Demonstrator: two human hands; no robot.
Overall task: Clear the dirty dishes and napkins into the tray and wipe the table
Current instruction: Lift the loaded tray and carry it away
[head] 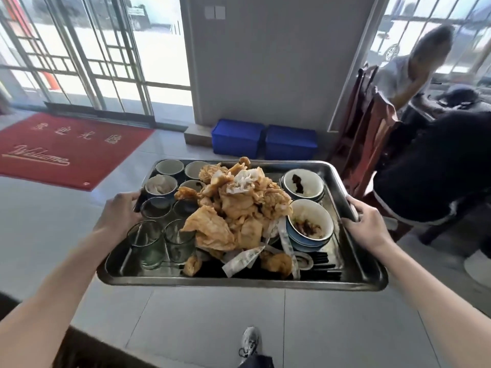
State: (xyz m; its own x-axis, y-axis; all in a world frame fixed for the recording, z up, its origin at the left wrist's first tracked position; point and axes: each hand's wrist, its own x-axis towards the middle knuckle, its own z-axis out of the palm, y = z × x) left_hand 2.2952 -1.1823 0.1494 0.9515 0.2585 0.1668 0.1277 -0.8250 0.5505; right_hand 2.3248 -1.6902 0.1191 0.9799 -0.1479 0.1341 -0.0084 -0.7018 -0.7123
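Note:
I carry a metal tray (239, 284) in the air above the tiled floor. My left hand (119, 213) grips its left rim and my right hand (368, 227) grips its right rim. A heap of stained orange napkins (239, 208) fills the tray's middle. Clear glasses (146, 244) stand at its near left, small cups (170, 168) at its far left. Blue-rimmed bowls (309, 224) with food scraps sit on the right, with a stack of bowls (303, 183) behind them. White wrappers (241, 260) and dark chopsticks (326, 266) lie near the front.
A red welcome mat (63, 150) lies at the left before glass doors. Two blue crates (263, 140) stand against the wall ahead. On the right are red wooden chairs (369, 144) and two people (425, 166) at a table. My shoe (249, 341) is below.

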